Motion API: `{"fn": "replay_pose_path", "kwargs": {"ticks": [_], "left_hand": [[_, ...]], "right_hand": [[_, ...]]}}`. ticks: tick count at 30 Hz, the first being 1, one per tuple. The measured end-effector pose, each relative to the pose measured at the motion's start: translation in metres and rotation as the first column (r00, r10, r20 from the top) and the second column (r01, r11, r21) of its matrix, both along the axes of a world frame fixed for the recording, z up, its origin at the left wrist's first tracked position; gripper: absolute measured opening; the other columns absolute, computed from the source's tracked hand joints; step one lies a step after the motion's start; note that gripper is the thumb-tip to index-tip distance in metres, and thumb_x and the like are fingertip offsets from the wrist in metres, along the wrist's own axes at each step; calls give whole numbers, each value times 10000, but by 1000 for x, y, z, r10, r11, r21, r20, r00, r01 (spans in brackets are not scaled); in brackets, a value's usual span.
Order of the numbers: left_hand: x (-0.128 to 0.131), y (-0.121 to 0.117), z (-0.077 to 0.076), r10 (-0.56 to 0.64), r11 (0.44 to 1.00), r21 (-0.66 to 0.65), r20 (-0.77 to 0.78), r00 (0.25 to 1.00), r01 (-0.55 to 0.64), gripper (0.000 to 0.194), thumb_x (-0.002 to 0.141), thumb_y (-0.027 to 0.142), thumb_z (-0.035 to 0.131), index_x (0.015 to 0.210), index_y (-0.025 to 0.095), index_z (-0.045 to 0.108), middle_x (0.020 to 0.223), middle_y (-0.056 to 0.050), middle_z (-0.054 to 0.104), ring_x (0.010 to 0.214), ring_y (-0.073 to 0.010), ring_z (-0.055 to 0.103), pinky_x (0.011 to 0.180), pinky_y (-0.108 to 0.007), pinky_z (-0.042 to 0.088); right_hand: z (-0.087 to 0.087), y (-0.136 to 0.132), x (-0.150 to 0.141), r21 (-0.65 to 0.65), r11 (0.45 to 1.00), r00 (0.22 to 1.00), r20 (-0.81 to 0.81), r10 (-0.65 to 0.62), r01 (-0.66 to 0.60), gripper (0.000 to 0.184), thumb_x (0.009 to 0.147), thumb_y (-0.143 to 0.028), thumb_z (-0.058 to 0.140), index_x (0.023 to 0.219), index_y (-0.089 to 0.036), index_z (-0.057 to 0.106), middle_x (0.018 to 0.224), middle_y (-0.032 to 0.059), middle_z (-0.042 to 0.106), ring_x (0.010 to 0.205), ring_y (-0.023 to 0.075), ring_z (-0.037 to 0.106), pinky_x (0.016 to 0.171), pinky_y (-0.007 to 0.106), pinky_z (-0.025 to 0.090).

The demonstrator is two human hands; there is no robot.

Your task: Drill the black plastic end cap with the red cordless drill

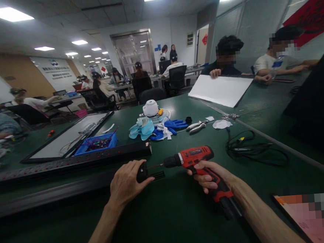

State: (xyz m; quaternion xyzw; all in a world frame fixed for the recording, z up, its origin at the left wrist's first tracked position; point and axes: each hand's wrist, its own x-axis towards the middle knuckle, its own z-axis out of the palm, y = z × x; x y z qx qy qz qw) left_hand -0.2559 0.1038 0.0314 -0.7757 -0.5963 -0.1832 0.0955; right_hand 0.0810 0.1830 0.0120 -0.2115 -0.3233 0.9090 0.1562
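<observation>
My right hand (214,175) is wrapped round the grip of a red and black cordless drill (196,155). Its long thin bit (156,165) points left, at the end of a long black bar (58,191) lying on the green table. Whether the tip touches the bar cannot be made out. My left hand (129,181) grips that end from above, fingers over the top and thumb along the near side. Beside the thumb is a small slotted black piece (158,175). Behind lies a second black bar (70,163) with red dots along it.
Beyond the bars are a blue tray of wires (97,143), light-blue fan blades (141,128), a white fan housing (150,108), blue gloves (176,124) and pliers (197,127). A black cable (252,148) lies at right. Across the table, a person holds a white panel (221,89).
</observation>
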Motion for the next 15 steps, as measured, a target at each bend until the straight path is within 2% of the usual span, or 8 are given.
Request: {"fn": "replay_pose_path", "kwargs": {"ticks": [6,15], "left_hand": [[1,0,2,11,1000,-13,-24,1000,-12,611,899,661,605,1319,218,590,1163,-91,701,1024,-286,671,882,-432,533],[1,-2,5,26,999,-20,-45,999,-27,633,898,684,587,1320,212,597,1134,-92,702,1008,-285,663,861,-418,512]], "right_hand": [[5,-1,1,3,1000,1000,17,-12,12,227,875,-323,639,994,-131,615,487,-113,450,339,46,290,542,229,575],[6,4,0,-8,999,999,-27,37,-37,182,917,-256,589,1034,-118,579,498,-102,479,324,55,373,566,241,604]]}}
